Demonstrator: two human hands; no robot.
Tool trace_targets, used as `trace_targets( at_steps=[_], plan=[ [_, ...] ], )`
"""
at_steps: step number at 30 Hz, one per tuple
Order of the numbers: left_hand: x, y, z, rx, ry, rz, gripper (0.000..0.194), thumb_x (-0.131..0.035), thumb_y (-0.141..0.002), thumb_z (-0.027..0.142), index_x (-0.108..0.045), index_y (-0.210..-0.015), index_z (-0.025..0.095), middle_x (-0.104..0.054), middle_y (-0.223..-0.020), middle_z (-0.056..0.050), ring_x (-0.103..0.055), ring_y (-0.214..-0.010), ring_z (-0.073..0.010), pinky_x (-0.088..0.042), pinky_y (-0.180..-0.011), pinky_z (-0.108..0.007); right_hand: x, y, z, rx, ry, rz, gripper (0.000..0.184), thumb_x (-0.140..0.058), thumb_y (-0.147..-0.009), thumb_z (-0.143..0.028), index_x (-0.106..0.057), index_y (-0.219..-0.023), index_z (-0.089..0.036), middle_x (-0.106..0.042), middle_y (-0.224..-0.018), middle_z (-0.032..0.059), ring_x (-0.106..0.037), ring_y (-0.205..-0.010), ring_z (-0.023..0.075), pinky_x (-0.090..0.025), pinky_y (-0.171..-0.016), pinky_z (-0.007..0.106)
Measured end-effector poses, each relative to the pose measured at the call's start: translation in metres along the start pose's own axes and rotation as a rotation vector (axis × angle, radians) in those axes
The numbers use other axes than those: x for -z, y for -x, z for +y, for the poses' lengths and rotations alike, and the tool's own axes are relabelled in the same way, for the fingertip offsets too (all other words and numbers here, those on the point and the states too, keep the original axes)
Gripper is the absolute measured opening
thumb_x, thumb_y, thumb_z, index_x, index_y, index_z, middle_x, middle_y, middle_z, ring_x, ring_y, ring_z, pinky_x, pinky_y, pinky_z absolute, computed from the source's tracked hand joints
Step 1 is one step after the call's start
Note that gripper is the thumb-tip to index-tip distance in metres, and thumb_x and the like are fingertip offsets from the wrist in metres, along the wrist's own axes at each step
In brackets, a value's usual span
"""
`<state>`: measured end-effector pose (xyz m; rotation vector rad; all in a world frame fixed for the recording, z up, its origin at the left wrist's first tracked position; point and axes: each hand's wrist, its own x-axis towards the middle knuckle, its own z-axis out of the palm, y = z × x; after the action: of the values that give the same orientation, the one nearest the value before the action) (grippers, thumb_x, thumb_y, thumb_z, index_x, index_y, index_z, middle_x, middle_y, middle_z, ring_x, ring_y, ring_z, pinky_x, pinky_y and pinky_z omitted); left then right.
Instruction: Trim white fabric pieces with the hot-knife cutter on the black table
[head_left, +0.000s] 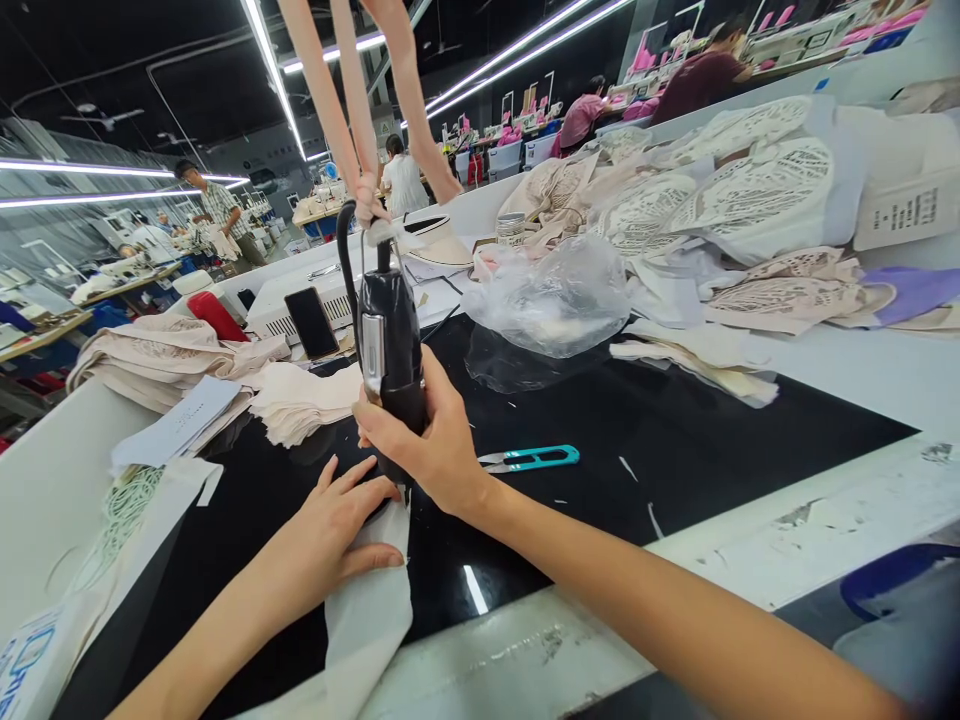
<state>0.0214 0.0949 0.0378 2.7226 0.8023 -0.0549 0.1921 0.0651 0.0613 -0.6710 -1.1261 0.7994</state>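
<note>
My right hand (pixel 442 430) is wrapped round an upright black electric fabric cutter (pixel 390 350), which hangs from knotted pink straps (pixel 360 110). Its lower end meets the edge of a white fabric strip (pixel 369 620); the blade itself is hard to make out. My left hand (pixel 337 530) lies with fingers spread on the strip, holding nothing, its fingertips close beside the cutter's foot. Just right of the cutter, turquoise thread snips (pixel 536 458) rest on the black work surface (pixel 517 530).
A crumpled clear plastic bag (pixel 555 300) and heaps of lace fabric pieces (pixel 757 190) lie at the back right. Stacked pale fabric (pixel 304 400), a phone (pixel 311 322) and paper (pixel 180 420) are at left. Thin scraps (pixel 628 468) dot the surface. People work at machines further back.
</note>
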Motion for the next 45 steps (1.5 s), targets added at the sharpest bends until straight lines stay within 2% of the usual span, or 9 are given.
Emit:
trace_targets(
  at_steps=[7,14,26,29,34,39,45],
  plan=[
    [0.006,0.0,0.004,0.004,-0.001,-0.022,0.038,-0.063,-0.093,0.046,-0.056,-0.124,0.026,-0.054,-0.144,-0.008,-0.03,-0.146,-0.0328,-0.015,-0.119,-0.067,-0.001,0.002,-0.002,0.001,0.058,-0.004,0.03,-0.074,-0.078,-0.034,-0.048,-0.089,-0.025,-0.054,-0.074,-0.0054,-0.053,-0.063,0.0122,-0.048,-0.059,0.026],
    [0.006,-0.001,0.005,0.008,0.003,-0.046,0.041,-0.063,-0.093,0.045,-0.053,-0.128,0.026,-0.059,-0.137,-0.009,-0.03,-0.147,-0.0311,-0.013,-0.119,-0.067,0.001,0.002,-0.001,0.016,0.034,-0.001,0.029,-0.073,-0.081,-0.035,-0.047,-0.091,-0.025,-0.056,-0.076,-0.0052,-0.055,-0.062,0.0119,-0.048,-0.057,0.025],
    [0.006,-0.001,0.005,0.033,0.034,-0.036,0.039,-0.066,-0.091,0.043,-0.059,-0.125,0.024,-0.06,-0.137,-0.01,-0.034,-0.145,-0.0342,-0.015,-0.118,-0.068,-0.002,0.003,0.0,0.011,0.081,0.032,0.026,-0.072,-0.082,-0.032,-0.048,-0.088,-0.025,-0.054,-0.073,-0.005,-0.054,-0.062,0.0127,-0.048,-0.057,0.026],
    [0.007,-0.001,0.006,0.037,0.022,-0.048,0.043,-0.067,-0.091,0.041,-0.056,-0.129,0.025,-0.057,-0.141,-0.01,-0.031,-0.146,-0.0343,-0.015,-0.118,-0.068,-0.002,0.006,-0.004,0.014,0.079,0.029,0.026,-0.072,-0.081,-0.034,-0.049,-0.09,-0.025,-0.055,-0.075,-0.0043,-0.055,-0.064,0.0129,-0.05,-0.059,0.027],
    [0.009,0.001,0.007,-0.01,0.054,0.001,0.058,-0.07,-0.089,0.033,-0.046,-0.142,0.027,-0.051,-0.147,-0.011,-0.031,-0.146,-0.0337,-0.021,-0.117,-0.066,-0.004,0.01,-0.01,0.021,0.094,0.027,0.027,-0.072,-0.078,-0.033,-0.049,-0.087,-0.025,-0.055,-0.075,-0.0036,-0.054,-0.062,0.0134,-0.05,-0.056,0.027],
    [0.008,0.001,0.006,0.023,0.047,-0.029,0.043,-0.067,-0.091,0.039,-0.057,-0.13,0.026,-0.055,-0.143,-0.01,-0.033,-0.145,-0.0342,-0.017,-0.117,-0.067,-0.003,0.005,-0.008,0.04,0.078,0.042,0.027,-0.072,-0.079,-0.034,-0.049,-0.09,-0.025,-0.055,-0.075,-0.0044,-0.055,-0.062,0.0126,-0.05,-0.058,0.026],
    [0.006,0.001,0.003,0.022,0.044,-0.027,0.042,-0.067,-0.091,0.04,-0.056,-0.13,0.028,-0.057,-0.14,-0.007,-0.033,-0.145,-0.0338,-0.016,-0.118,-0.067,0.0,0.002,-0.002,0.057,0.083,0.039,0.027,-0.072,-0.081,-0.035,-0.049,-0.091,-0.025,-0.055,-0.076,-0.0045,-0.055,-0.062,0.0124,-0.05,-0.058,0.026]
  ],
)
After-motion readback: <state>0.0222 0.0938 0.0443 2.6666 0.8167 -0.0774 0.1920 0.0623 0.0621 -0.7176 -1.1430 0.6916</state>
